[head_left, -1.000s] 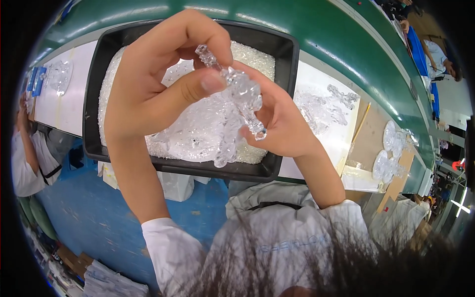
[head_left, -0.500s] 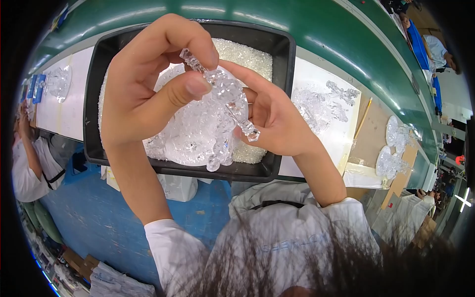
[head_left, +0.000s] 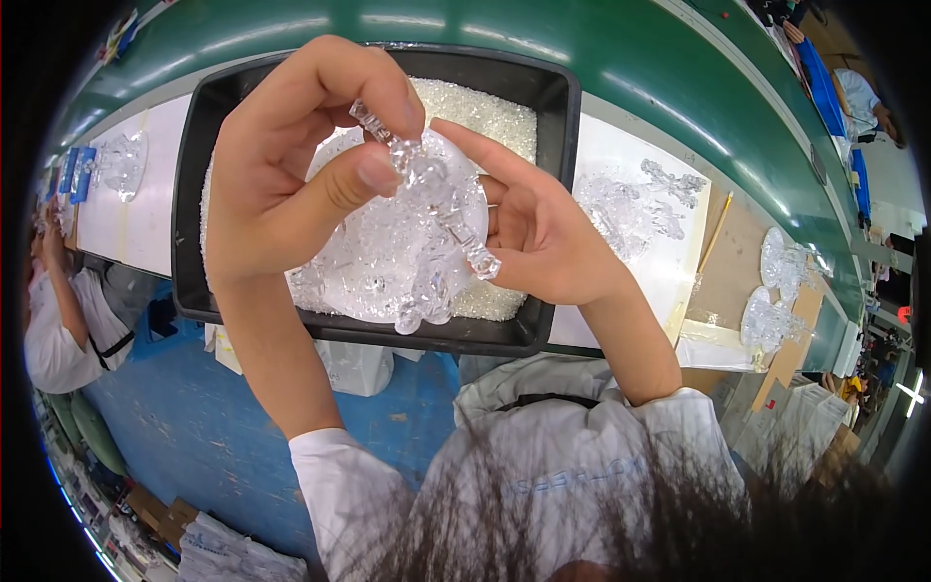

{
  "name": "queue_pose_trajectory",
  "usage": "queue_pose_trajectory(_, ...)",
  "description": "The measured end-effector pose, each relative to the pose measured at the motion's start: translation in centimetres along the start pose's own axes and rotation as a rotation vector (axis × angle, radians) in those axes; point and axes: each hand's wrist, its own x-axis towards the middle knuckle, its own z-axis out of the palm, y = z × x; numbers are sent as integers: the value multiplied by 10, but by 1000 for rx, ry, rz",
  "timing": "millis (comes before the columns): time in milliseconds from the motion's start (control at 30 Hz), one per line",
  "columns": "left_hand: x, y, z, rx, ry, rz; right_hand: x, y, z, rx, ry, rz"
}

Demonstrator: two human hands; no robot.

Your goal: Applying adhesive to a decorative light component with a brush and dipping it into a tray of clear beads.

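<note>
My left hand (head_left: 276,189) pinches the upper end of a clear, knobbly plastic piece (head_left: 432,184) between thumb and bent forefinger. My right hand (head_left: 548,238) grips the same piece from the other side, its thumb at the lower end and its forefinger reaching behind the top. The piece is held tilted above a black tray (head_left: 570,116). Below it, a round white dish (head_left: 364,303) heaped with small clear plastic parts (head_left: 364,257) rests on glittering clear granules (head_left: 490,107) in the tray. My hands hide part of the dish.
Loose clear parts (head_left: 621,209) lie on the white board right of the tray. Beyond them are a yellow pencil (head_left: 716,231) and clear round-based pieces (head_left: 771,315). Another person (head_left: 73,310) works at the far left, near blue blocks (head_left: 78,175).
The held piece has tilted slightly and its lower end has shifted a little left. Both hands keep their grip; the whole view has shifted slightly.
</note>
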Motion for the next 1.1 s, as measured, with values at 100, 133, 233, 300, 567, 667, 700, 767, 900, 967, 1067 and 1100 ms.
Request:
queue_pose_trajectory(100,1,3,0,-25,-8,1,1,0,1,29,-4,-23)
queue_pose_trajectory(133,1,3,0,-24,-9,1,1,1,1,13,0,-29)
queue_pose_trajectory(233,1,1,-1,-3,-29,27,2,1,1,-6,-11,-32)
queue_pose_trajectory(300,2,0,1,2,-11,30,1,1,-1,-8,-12,-33)
queue_pose_trajectory(567,2,0,-6,-88,-37,73,-1,-5,3,73,30,-19)
queue_pose_trajectory(667,-4,1,-15,-79,-13,133,-9,-5,2,13,236,8)
queue_pose_trajectory(700,-7,2,-18,-70,19,138,-10,-7,1,-512,227,-28)
queue_pose_trajectory(767,-3,-2,-22,-72,16,181,-12,-9,3,-1046,221,-73)
queue_pose_trajectory(900,-6,-3,-32,-88,26,172,-19,6,23,-1615,-10,-30)
queue_pose_trajectory(967,-8,-2,-36,-70,48,140,-19,11,28,-1658,-73,-35)
queue_pose_trajectory(1067,-8,-2,-37,-65,89,92,-16,11,30,-1739,-77,38)
queue_pose_trajectory(1100,-7,-3,-37,-76,106,76,-16,10,26,-1744,-98,44)
